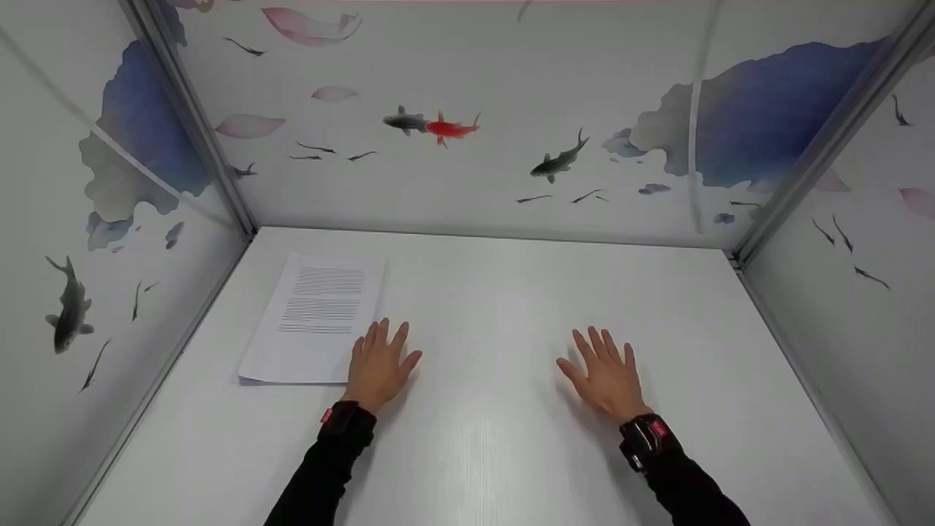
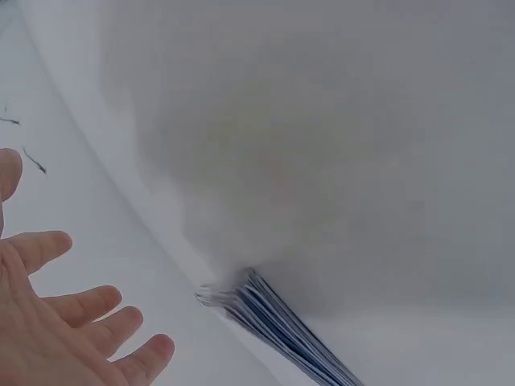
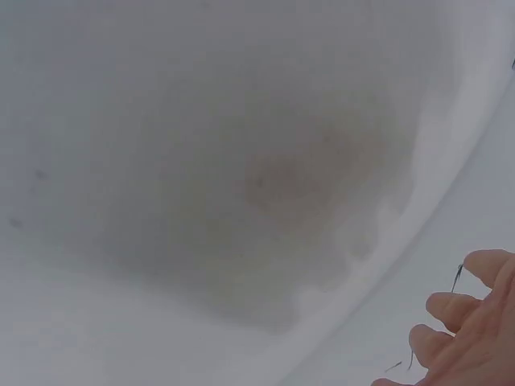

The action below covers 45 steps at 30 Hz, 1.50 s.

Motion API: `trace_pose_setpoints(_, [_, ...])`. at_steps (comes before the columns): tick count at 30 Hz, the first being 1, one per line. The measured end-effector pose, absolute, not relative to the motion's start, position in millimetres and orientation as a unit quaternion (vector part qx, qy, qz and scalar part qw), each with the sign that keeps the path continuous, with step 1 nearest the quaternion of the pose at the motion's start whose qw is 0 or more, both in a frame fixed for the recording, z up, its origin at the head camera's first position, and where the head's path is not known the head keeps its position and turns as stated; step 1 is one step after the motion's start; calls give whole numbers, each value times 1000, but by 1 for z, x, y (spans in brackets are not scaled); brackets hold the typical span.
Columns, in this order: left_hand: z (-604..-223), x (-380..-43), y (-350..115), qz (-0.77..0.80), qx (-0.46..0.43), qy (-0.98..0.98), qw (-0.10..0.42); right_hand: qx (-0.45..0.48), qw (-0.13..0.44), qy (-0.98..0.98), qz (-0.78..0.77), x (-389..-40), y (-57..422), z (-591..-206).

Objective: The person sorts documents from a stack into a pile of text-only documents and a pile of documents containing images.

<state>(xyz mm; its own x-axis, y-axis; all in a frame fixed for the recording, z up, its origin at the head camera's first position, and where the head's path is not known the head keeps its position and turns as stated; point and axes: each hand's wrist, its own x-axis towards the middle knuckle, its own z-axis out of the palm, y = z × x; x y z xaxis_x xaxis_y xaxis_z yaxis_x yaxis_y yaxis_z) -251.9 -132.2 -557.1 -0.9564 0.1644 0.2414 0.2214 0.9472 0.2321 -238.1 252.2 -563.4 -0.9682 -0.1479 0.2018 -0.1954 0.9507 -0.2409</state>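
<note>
A stack of printed paper (image 1: 314, 321) lies at the left of the white table, lines of text on its top sheet. My left hand (image 1: 378, 371) is over the stack's lower right edge, fingers spread and thumb out to the right. In the left wrist view the same hand (image 2: 64, 322) shows its spread fingers, with the layered edge of the paper stack (image 2: 282, 330) nearby. My right hand (image 1: 608, 380) is spread over the right half of the table and holds nothing. The right wrist view catches part of that hand (image 3: 475, 330) at its lower right.
The white table (image 1: 482, 307) is closed in by a back wall (image 1: 467, 190) and two side walls, printed with fish, petals and blue leaves. Metal posts (image 1: 212, 146) stand at the back corners. Each wrist wears a black strapped device (image 1: 649, 440).
</note>
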Motion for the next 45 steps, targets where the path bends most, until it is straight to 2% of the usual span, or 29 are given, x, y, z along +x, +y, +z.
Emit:
trace_pose_setpoints(7, [-551, -256, -158, -182, -86, -975, 96, 80, 71, -983, 149, -237, 251, -564])
trace_pose_setpoints(15, [-550, -261, -209, -190, -13, -970, 153, 75, 44, -981, 176, -234, 251, -560])
trace_pose_setpoints(22, [-549, -266, -246, -175, 33, -966, 186, 81, 47, -975, 201, -231, 247, -556])
trace_pose_setpoints(27, [-548, -263, -267, -156, 117, -959, 203, 87, 33, -973, 211, -228, 238, -556])
trace_pose_setpoints(30, [-544, -262, -278, -148, 171, -956, 186, 89, 27, -972, 214, -228, 234, -555])
trace_pose_setpoints(35, [-546, -257, -293, -150, 232, -955, 106, 100, 29, -969, 222, -225, 227, -555])
trace_pose_setpoints(39, [-551, -253, -301, -175, 244, -952, 51, 113, 17, -964, 239, -221, 217, -553])
trace_pose_setpoints(45, [-559, -254, -307, -178, 220, -958, 38, 134, -5, -957, 259, -214, 200, -545])
